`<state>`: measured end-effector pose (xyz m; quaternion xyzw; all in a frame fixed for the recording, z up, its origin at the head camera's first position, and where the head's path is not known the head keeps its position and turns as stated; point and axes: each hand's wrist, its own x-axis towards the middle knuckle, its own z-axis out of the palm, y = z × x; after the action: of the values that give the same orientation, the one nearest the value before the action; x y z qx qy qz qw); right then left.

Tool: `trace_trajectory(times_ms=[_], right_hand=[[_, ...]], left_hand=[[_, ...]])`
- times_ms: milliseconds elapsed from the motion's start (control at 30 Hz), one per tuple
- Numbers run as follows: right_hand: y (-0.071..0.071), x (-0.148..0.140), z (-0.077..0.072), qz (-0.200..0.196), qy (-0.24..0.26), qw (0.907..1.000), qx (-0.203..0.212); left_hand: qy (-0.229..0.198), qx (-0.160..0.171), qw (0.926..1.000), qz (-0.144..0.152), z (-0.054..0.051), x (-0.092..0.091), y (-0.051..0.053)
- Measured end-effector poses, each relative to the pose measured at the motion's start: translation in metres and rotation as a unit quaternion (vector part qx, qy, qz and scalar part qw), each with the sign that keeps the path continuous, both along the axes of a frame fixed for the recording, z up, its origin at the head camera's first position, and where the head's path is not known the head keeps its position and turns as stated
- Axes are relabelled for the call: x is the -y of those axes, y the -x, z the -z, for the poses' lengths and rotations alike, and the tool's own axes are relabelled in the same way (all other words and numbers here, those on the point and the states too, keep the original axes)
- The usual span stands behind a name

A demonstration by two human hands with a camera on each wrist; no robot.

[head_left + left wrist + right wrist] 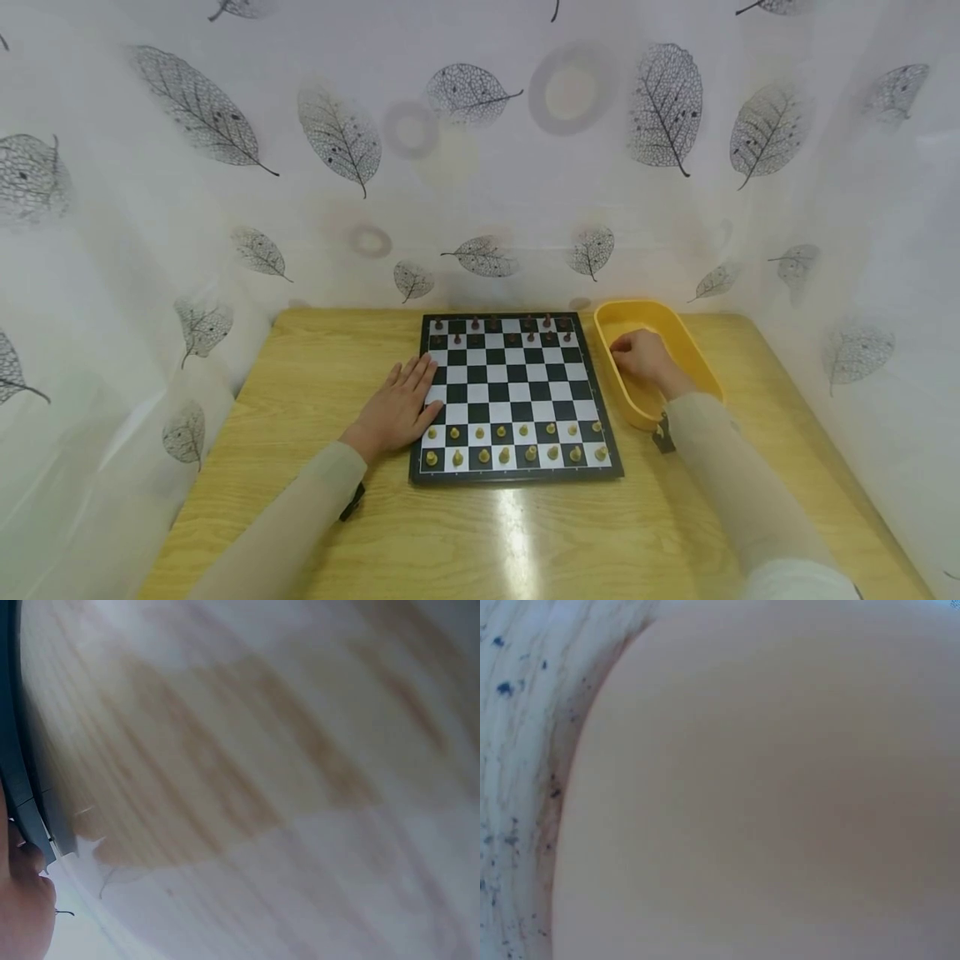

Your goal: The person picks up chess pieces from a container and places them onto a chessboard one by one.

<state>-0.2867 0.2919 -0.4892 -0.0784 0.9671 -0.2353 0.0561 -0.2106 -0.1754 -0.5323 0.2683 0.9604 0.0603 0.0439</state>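
Note:
On the table lies a black-and-white chessboard [497, 372]. My left hand [396, 410] rests on its left edge, fingers straight and spread. Yellow pieces [504, 454] fill two rows on the near side; dark red pieces [475, 322] stand in two rows on the far side, with gaps among them. My right hand [643, 354] reaches into a yellow tray [693, 350] right of the board, its fingers bent down near the tray's left wall. Whatever lies at those fingertips is hidden. The left wrist view shows part of the left hand [26, 907] beside the dark board edge [13, 750].
The wooden table [300, 392] extends around the board and in front of it. A whitish curtain with leaf prints [480, 192] hangs behind and at both sides. A blurred pale surface [765, 787] fills most of the right wrist view.

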Motion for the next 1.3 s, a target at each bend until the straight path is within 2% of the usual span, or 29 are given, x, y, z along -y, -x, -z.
trace_trajectory(times_ms=[300, 700, 933, 1300], right_hand=[[0.000, -0.003, -0.006, 0.005, 0.051, 0.9985, -0.019], [0.002, 0.012, -0.033, 0.014, 0.092, 0.9951, -0.033], [0.002, 0.035, -0.049, 0.013, 0.101, 0.9943, -0.032], [0.011, 0.076, -0.051, -0.024, 0.099, 0.9928, -0.063]], left_hand=[[-0.002, -0.003, 1.0000, 0.000, 0.002, 0.001, -0.001], [0.001, 0.004, 1.0000, 0.003, -0.002, 0.001, 0.002], [-0.003, 0.007, 1.0000, 0.002, -0.002, 0.002, 0.001], [-0.001, 0.006, 1.0000, -0.001, -0.002, 0.000, -0.002]])
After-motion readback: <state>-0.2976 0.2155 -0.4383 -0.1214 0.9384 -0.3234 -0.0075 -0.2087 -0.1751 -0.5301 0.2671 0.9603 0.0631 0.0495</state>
